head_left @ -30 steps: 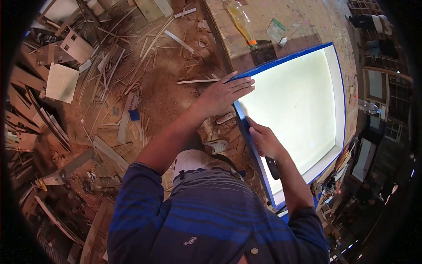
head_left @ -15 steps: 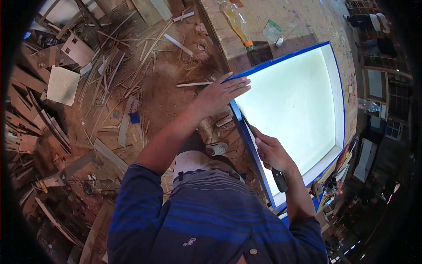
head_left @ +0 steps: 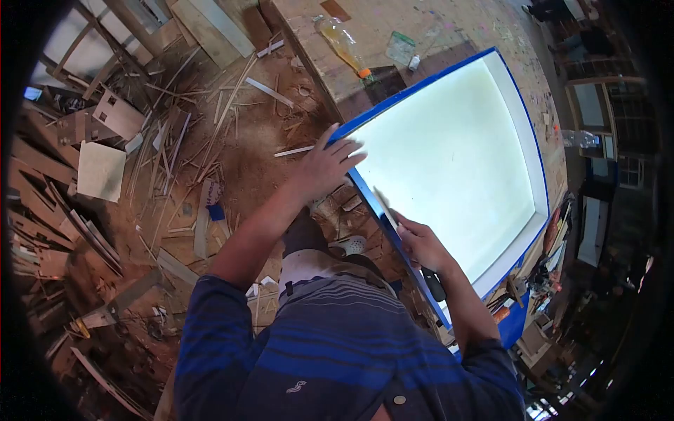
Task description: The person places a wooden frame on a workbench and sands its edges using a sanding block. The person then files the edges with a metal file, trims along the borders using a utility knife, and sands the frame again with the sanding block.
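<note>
A large shallow box (head_left: 449,165) with a bright white inside and blue edges lies on the workbench. My left hand (head_left: 324,167) rests over its near left corner, fingers spread across the blue rim. In my right hand (head_left: 423,247) is a black-handled tool (head_left: 433,285) with a long, thin blade, closed in my fingers. The blade lies along the inner face of the box's near wall and points toward my left hand. Whether it is a knife or a file I cannot make out.
On the workbench (head_left: 309,42) beyond the box lie a bottle of yellowish liquid (head_left: 342,45) and a green-edged clear piece (head_left: 401,48). Wood offcuts and strips (head_left: 210,161) litter the floor to the left. Tools (head_left: 554,238) lie near the box's right end.
The view has shifted, so the box and bench sit further left. My left hand's fingers are more spread at the corner. My right hand still holds the tool by the near wall.
</note>
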Tool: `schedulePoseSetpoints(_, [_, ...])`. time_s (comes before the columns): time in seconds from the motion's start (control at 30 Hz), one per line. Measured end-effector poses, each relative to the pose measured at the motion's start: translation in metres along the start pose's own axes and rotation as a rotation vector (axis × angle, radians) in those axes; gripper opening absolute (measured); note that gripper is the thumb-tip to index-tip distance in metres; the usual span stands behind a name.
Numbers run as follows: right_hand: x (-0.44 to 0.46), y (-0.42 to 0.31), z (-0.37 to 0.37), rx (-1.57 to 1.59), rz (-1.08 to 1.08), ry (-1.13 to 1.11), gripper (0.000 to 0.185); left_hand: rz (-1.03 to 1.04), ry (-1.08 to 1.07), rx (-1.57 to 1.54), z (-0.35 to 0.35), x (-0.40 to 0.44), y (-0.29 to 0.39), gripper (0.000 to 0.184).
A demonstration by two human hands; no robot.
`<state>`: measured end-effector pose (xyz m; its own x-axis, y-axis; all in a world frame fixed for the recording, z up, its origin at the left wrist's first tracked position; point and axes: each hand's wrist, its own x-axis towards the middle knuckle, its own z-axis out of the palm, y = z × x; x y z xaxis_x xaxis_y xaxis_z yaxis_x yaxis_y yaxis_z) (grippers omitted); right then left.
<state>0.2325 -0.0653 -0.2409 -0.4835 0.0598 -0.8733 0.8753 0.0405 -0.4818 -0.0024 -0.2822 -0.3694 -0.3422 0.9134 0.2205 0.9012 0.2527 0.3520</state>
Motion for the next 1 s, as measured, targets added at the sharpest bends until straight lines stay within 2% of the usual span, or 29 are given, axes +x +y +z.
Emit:
schedulePoseSetpoints(0.03, [-0.008, 0.011, -0.002, 0.083, -0.041, 0.064, 0.057, 0.003, -0.04, 0.008, -0.006, -0.003, 0.011, 0.049])
schedulePoseSetpoints(0.07, [-0.015, 0.023, -0.004, 0.17, -0.083, 0.131, 0.058, -0.01, -0.003, -0.046, -0.011, -0.005, 0.025, 0.031])
schedulePoseSetpoints(0.17, [-0.027, 0.064, -0.01, 0.283, -0.144, 0.32, 0.061, 0.158, -0.119, 0.016, 0.008, 0.002, 0.065, 0.034])
schedulePoseSetpoints(0.23, [-0.032, 0.092, -0.011, 0.326, -0.161, 0.417, 0.061, 0.26, -0.115, -0.079, 0.02, 0.002, 0.11, 0.032])
schedulePoseSetpoints(0.3, [-0.041, 0.107, -0.011, 0.351, -0.173, 0.452, 0.061, 0.321, -0.132, -0.131, 0.022, 0.003, 0.127, 0.029])
schedulePoseSetpoints(0.4, [-0.053, 0.133, -0.011, 0.359, -0.202, 0.499, 0.062, 0.3, -0.239, -0.16, 0.019, 0.007, 0.114, 0.03])
schedulePoseSetpoints(0.47, [-0.06, 0.148, -0.013, 0.403, -0.219, 0.513, 0.062, 0.231, -0.187, -0.099, -0.011, 0.013, 0.089, 0.032])
schedulePoseSetpoints(0.6, [-0.072, 0.182, -0.016, 0.402, -0.226, 0.549, 0.066, 0.128, -0.225, -0.069, -0.041, 0.028, 0.036, 0.041])
schedulePoseSetpoints(0.73, [-0.073, 0.215, -0.015, 0.4, -0.251, 0.602, 0.065, 0.072, -0.256, -0.038, -0.048, 0.038, 0.045, 0.045])
schedulePoseSetpoints(0.8, [-0.069, 0.225, -0.012, 0.393, -0.27, 0.613, 0.065, 0.114, -0.301, -0.081, -0.038, 0.037, 0.066, 0.044])
schedulePoseSetpoints(0.93, [-0.068, 0.221, -0.007, 0.401, -0.275, 0.566, 0.065, 0.183, -0.291, -0.19, -0.021, 0.041, 0.08, 0.043])
schedulePoseSetpoints(1.0, [-0.068, 0.217, -0.008, 0.414, -0.282, 0.521, 0.064, 0.134, -0.336, -0.185, -0.027, 0.045, 0.073, 0.042])
